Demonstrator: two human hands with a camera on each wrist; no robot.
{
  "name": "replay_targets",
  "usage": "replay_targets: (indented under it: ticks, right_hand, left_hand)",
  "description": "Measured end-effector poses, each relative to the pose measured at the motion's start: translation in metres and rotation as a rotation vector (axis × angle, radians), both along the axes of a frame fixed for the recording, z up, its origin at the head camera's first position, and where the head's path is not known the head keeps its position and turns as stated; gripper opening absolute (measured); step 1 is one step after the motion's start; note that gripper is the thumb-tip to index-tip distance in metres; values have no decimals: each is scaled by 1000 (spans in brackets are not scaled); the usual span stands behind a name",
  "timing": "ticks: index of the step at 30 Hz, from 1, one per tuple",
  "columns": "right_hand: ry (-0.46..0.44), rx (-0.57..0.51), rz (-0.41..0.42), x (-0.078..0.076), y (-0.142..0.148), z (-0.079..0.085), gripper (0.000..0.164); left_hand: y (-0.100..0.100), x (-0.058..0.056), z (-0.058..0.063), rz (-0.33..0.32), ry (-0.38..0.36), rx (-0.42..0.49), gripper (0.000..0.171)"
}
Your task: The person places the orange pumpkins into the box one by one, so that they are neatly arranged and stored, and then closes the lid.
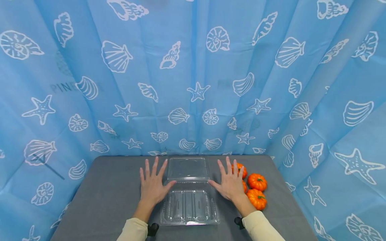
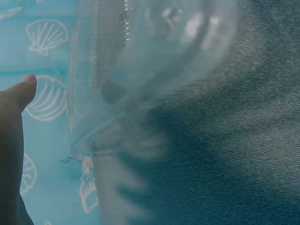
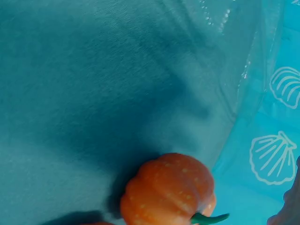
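A clear plastic clamshell container (image 1: pixel 189 207) lies unfolded in the middle of the grey table, its lid (image 1: pixel 187 169) laid back toward the curtain. My left hand (image 1: pixel 153 187) is spread over the container's left side, thumb pointing inward, holding nothing. Over the right side my right hand (image 1: pixel 230 184) is spread the same way, also holding nothing. Several small orange pumpkins with green stems, one of them a front pumpkin (image 1: pixel 257 199), sit just right of the right hand, which partly hides some of them. In the right wrist view a pumpkin (image 3: pixel 168 190) shows close up.
A grey cloth covers the table (image 1: pixel 111 187). Behind it and along both sides hangs a blue curtain (image 1: pixel 193 110) printed with white shells and starfish. Black wrist straps (image 1: pixel 153 229) show at the cream sleeves (image 1: pixel 134 229).
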State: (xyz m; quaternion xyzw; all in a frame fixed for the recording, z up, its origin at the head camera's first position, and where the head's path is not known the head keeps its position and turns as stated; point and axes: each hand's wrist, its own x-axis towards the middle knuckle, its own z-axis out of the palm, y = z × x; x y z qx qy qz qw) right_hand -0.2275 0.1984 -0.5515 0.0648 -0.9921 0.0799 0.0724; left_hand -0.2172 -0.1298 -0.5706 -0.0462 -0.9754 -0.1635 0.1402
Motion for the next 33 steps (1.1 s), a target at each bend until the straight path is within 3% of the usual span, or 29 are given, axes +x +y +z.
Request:
replay_targets:
  ticks: [8, 19, 33]
  right_hand:
    - [62, -4, -12, 3, 13, -8, 102]
    - [9, -22, -52, 11, 32, -10, 101]
    - [41, -58, -74, 20, 55, -21, 105]
  left_hand:
    - [-8, 3, -7, 6, 28, -7, 93]
    - [-22, 13, -16, 8, 0, 25, 90]
    - [-30, 19, -23, -5, -1, 125, 81]
